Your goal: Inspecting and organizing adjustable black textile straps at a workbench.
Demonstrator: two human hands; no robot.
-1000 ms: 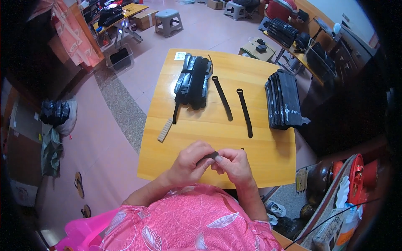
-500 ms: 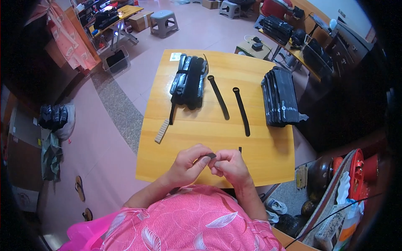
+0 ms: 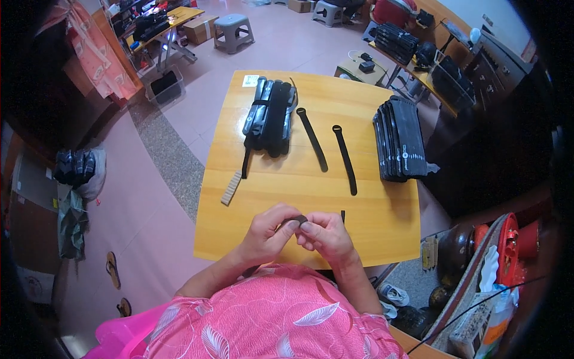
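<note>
Dark strip point(image 3: 303, 220): pinched between left hand point(image 3: 269, 233) and right hand point(image 3: 329, 236)

Head view. The dark strip is located above the near part of the wooden table point(image 3: 287, 188), in front of the torso. The left hand grips the strip between thumb and curled fingers. The right hand meets it from the other side, its thumb on the strip and its fingers curled inward. A small dark tab point(image 3: 342, 214) shows just beyond the right hand.

Farther out on the tabletop, two black straps lie apart, slanting alike: an inner strap point(image 3: 314, 143) and an outer strap point(image 3: 345, 164), each with a slotted round head at its far end. To their left lies a banded black bundle point(image 3: 275, 122); a beige ribbed strip point(image 3: 231, 188) lies nearer the person. On the right side stands a stack of black packs point(image 3: 402, 140).
</note>
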